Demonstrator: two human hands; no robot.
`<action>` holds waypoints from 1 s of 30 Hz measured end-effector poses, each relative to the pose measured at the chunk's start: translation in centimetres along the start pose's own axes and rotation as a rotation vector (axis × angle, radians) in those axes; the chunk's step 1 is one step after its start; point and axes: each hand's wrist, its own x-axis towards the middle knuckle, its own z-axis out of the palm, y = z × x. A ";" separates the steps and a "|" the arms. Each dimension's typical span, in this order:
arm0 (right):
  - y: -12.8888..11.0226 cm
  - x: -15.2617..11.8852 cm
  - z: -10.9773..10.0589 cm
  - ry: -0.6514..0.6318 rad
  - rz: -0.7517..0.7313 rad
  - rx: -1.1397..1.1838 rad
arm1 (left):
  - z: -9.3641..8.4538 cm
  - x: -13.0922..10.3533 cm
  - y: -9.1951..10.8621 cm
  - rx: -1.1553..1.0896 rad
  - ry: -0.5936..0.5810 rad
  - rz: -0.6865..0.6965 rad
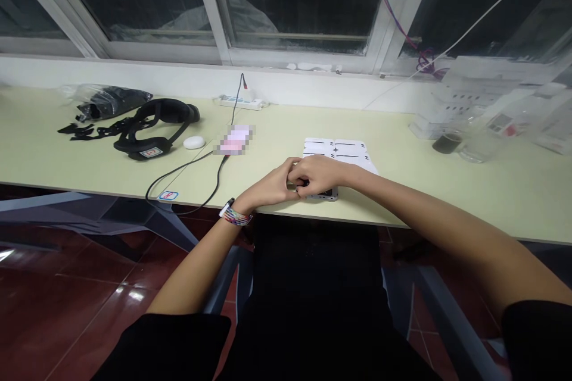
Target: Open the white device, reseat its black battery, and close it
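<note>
My left hand (277,183), with a woven multicoloured band on its wrist, rests at the table's front edge, its thumb and fingers bent towards my right hand. My right hand (320,172) is curled with its knuckles up, and its fingertips meet the left thumb and fingers. What the two hands pinch, if anything, is hidden. Under the right hand a dark phone-like device (331,194) with a pale metal rim shows only at its lower right corner. Just behind lies a white sheet (355,152) with black lines and marks, partly covered by my right hand.
Left on the pale table (268,131) are a black headset (154,125), a white oval case (193,142), a blurred pink phone-like item (235,140) with a cable and a power strip (243,102). White boxes (465,92) and a clear cup (472,149) stand right.
</note>
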 end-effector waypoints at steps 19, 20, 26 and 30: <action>-1.1 0.0 -1.5 -0.075 -0.007 -0.082 | 0.0 -0.1 -0.7 -0.040 0.004 -0.001; -1.1 -0.1 -1.6 -0.071 -0.015 -0.091 | 0.0 -0.1 -0.6 -0.042 0.003 -0.011; -1.6 -1.3 -2.2 -0.021 0.002 -0.150 | 0.1 -0.2 0.0 -0.064 0.000 -0.014; -1.7 -2.6 -2.8 0.039 0.019 -0.250 | 0.1 -0.1 -0.2 -0.067 0.005 0.022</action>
